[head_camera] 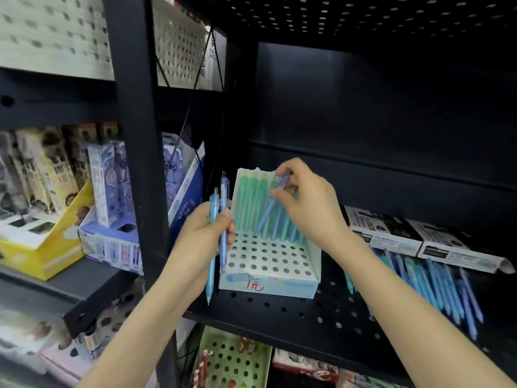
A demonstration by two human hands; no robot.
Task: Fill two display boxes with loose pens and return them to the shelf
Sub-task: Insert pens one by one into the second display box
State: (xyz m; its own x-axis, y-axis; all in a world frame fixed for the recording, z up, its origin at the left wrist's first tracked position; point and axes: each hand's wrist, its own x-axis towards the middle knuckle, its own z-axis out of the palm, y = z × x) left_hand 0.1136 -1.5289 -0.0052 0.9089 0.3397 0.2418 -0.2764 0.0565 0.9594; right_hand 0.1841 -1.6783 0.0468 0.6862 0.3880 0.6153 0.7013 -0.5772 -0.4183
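Observation:
A pale blue display box (268, 285) with a white perforated insert stands on the black shelf (307, 317). Several green and blue pens fill its back rows. My left hand (207, 225) grips two blue pens (216, 242) upright at the box's left side. My right hand (307, 203) pinches one bluish-purple pen (270, 208), tilted, its tip down at a hole in the insert. A heap of loose blue pens (436, 289) lies on the shelf to the right.
Flat white and black boxes (414, 233) lie behind the loose pens. A black upright post (134, 135) stands left of the box. Beyond it, yellow and purple stationery boxes (70, 219) crowd the neighbouring shelf. More goods sit on the shelf below.

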